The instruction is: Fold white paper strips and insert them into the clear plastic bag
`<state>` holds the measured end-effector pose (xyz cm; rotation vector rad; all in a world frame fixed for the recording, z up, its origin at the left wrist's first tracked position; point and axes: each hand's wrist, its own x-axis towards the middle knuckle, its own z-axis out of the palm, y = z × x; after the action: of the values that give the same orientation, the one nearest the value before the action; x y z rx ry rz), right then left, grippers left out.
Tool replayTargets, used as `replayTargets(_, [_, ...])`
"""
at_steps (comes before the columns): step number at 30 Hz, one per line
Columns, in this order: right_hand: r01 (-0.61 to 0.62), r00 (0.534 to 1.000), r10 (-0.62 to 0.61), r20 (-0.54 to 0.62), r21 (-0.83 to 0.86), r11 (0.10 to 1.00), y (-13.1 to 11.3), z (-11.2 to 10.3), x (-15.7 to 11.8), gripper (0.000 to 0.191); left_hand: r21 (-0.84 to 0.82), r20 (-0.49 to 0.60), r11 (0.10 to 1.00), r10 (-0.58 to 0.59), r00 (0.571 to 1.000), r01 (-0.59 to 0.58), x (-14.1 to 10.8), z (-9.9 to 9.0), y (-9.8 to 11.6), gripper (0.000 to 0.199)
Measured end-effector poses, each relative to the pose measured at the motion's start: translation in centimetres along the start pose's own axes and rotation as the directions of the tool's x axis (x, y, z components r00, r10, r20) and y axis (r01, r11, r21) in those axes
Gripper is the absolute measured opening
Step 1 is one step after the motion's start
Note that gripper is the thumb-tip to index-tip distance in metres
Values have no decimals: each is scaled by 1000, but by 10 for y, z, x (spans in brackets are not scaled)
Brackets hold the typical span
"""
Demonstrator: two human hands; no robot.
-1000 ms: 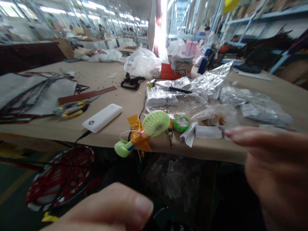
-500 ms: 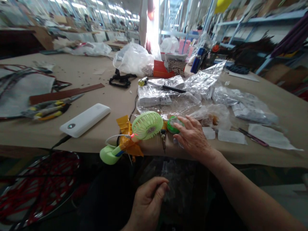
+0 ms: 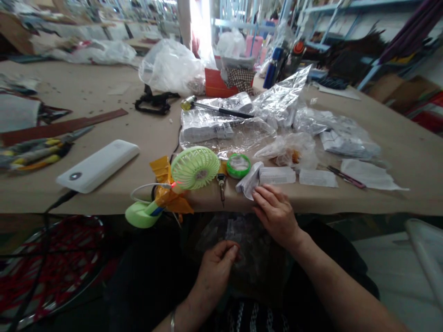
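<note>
My right hand (image 3: 275, 212) is at the table's front edge, its fingertips on the lower end of a folded white paper slip (image 3: 249, 182); the fingers are drawn together. Just left of that slip sits a round green container (image 3: 238, 166). My left hand (image 3: 220, 260) is below the table edge, over my lap, with thumb and forefinger pinched; whatever may be between them is too small to make out. Paper strips (image 3: 277, 175) lie just beyond my right hand. A pointed metal-tipped tool (image 3: 222, 184) juts over the front edge beside a green fan (image 3: 195, 168).
A white power bank (image 3: 98, 166) and pliers (image 3: 38, 154) are on the left. Behind lie plastic-wrapped paper bundles (image 3: 207, 127) with a hammer-like tool (image 3: 221, 109) on top. Tweezers (image 3: 346, 177) rest at the right. A red-strapped round frame (image 3: 51, 272) stands below left.
My right hand has left the green container and moved down to the folded paper slip. My left hand remains pinched in nearly the same place. The view has shifted, moving the table items left and up.
</note>
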<state>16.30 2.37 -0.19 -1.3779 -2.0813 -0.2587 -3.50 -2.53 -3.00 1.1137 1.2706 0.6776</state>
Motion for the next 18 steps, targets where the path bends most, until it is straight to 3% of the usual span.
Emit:
replayTargets(3, [-6,997,11,-70,71,997,2,3,2,19,-69,7,997,-37,999,37,3,5,13,16])
replayTargets(6, [-1,990,26,-137,176,984,3,0,3,13,-246,56,962,-106,993,116,8,12,30,14])
replayTargets(10, [50,988,-3,-156,299,953,-5,-11,-8,15,-603,273,739,-162,948,300,17,22,53,25])
replayTargets(13, [118,990,-83,-117,337,934,-16,-22,-23,15,-723,355,596,-114,928,350,25,30,67,24])
replayTargets(18, [160,987,-157,-31,267,950,-16,-35,-29,22,-713,266,644,-117,957,277,32,37,75,4])
